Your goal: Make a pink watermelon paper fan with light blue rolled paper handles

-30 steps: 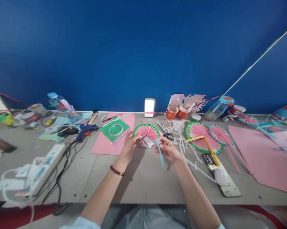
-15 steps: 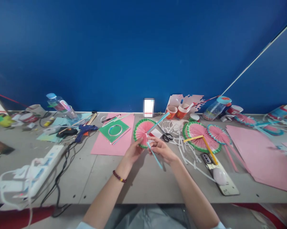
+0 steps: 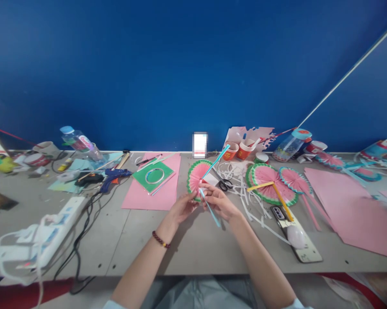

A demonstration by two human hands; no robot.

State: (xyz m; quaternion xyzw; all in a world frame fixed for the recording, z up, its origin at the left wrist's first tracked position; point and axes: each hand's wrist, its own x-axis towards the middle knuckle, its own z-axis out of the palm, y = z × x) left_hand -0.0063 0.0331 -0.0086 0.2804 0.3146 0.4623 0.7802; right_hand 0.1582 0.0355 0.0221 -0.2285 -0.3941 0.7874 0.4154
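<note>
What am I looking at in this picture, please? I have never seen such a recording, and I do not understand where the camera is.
There is no machine here, only a person working with bare hands. The single camera sits on the person's head and looks forward and down, so the two arms enter from the bottom. The left hand and right hand together pinch a partly open pink paper fan with a green edge; two blue sticks extend from it. On the grey table lie scissors, finished fans, pink sheets, paper cups, a blue glue gun and a power strip.
</note>
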